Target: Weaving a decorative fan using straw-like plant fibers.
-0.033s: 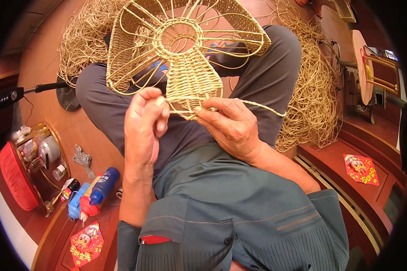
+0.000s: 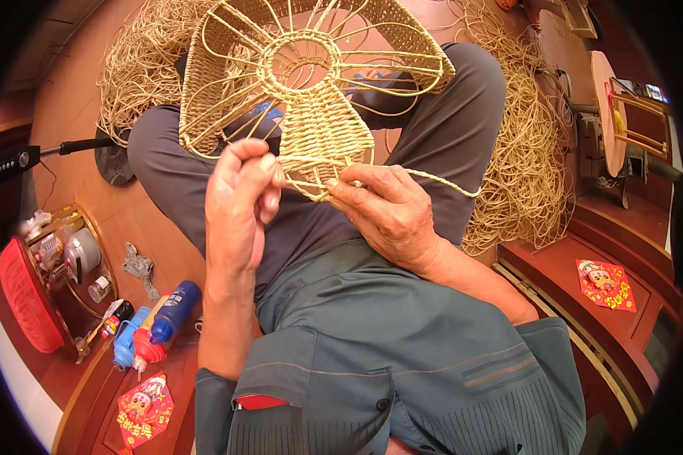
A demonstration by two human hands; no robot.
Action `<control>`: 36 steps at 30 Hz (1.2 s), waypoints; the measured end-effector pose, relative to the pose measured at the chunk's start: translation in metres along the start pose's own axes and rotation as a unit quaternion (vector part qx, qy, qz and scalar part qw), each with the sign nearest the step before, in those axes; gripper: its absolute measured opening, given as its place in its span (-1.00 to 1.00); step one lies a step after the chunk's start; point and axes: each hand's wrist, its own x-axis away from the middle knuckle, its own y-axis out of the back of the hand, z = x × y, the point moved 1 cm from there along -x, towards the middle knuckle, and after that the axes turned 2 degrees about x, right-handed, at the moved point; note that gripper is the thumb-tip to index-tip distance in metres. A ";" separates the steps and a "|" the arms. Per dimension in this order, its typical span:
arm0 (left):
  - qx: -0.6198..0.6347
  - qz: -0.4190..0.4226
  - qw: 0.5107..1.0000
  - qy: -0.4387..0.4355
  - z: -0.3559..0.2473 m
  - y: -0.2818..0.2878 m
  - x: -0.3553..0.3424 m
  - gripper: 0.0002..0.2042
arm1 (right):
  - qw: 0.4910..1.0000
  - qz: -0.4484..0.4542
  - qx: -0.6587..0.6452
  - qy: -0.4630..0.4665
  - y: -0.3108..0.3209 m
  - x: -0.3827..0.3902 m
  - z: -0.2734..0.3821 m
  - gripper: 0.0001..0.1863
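Observation:
A half-woven straw-cord basket rests across my lap, with a braided ring, looped spokes and square woven sides. A densely woven panel runs from the ring down toward me. My right hand pinches that panel's near edge, where a length of straw cord trails out to the right over my thigh. Beside the panel's left corner is my left hand, thumb and fingers drawn together by the cord's other side. The cord at the left fingertips is thin and partly hidden.
Large heaps of loose straw cord lie at the right and far left. At lower left are a blue bottle, a light blue flask and a rack with jars. A round-topped stool lies tipped at right.
My left hand has shifted slightly left and away from the panel's corner, and the strand there sits lower. My right hand stays in place.

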 end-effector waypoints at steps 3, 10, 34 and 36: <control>-0.035 0.020 0.999 -0.028 -0.007 -0.010 -0.021 -0.79 | 0.999 0.021 0.028 0.020 -0.001 0.000 0.001 -0.69; -0.240 0.103 0.962 -0.081 -0.004 -0.045 -0.030 -0.89 | 0.998 0.061 0.026 0.003 -0.003 -0.001 0.005 -0.68; -0.008 0.043 0.998 0.034 0.040 -0.016 -0.002 -0.61 | 0.999 0.039 0.019 -0.018 -0.010 -0.003 0.005 -0.74; -0.016 0.020 0.999 0.023 0.040 -0.015 0.001 -0.60 | 0.999 0.036 0.016 -0.020 -0.009 -0.003 0.005 -0.74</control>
